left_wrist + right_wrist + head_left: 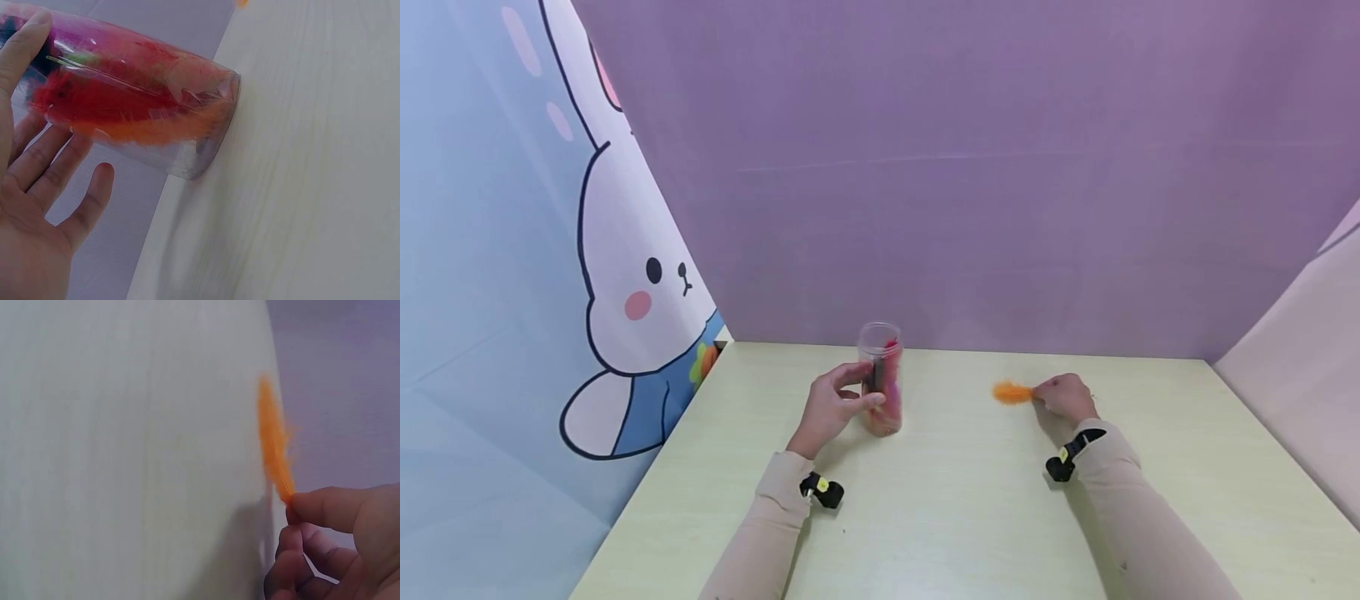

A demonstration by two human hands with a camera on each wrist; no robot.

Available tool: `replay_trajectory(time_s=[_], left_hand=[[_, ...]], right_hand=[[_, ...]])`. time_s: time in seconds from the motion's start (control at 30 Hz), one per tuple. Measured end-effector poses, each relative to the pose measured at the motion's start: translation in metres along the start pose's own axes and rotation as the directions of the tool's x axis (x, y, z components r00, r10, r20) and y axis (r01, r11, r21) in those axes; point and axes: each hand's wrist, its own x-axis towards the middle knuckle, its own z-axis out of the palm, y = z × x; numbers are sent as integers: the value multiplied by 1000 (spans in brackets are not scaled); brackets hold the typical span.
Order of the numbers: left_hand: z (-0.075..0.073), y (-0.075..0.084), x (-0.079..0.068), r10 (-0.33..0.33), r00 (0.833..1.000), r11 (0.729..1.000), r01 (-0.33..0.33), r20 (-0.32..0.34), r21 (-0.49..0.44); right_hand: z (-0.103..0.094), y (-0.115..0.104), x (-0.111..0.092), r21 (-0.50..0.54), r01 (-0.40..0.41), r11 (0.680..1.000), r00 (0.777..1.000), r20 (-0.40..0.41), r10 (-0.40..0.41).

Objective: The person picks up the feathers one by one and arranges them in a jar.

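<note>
A clear plastic jar [891, 400] stands upright near the back of the table, its top uncovered. Colourful feathers [125, 100] in red, pink, orange and purple fill much of it, along with something dark near the upper part. My left hand [831, 406] grips the jar from its left side, thumb and fingers around the wall. Off to the right, my right hand [1066, 397] pinches an orange feather [273, 437] by its quill end between thumb and fingertips. The feather's soft tip points left, toward the jar, in the head view.
The pale wooden table [955, 500] ends at a purple backdrop [970, 183] just behind the jar. At left hangs a blue cloth with a cartoon rabbit [640, 250]. A pale cloth [1300, 367] borders the right side.
</note>
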Motion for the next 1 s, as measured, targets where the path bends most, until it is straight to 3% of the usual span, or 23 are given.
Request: replay_trajectory(time_s=[0.27, 0.5, 0.7, 1.0], left_hand=[[1, 0, 0, 9, 1000, 1000, -9, 2, 7], [1, -2, 1, 3, 1000, 1000, -3, 5, 9], [1, -2, 2, -11, 1000, 1000, 11, 12, 1], [1, -1, 1, 4, 1000, 1000, -4, 5, 6]], right_hand=[[-8, -16, -8, 115, 122, 986, 992, -38, -119], [-20, -50, -20, 115, 202, 973, 975, -117, -189], [-27, -86, -37, 108, 295, 949, 943, -191, -271], [-31, -129, -58, 46, 421, 906, 873, -290, -391]])
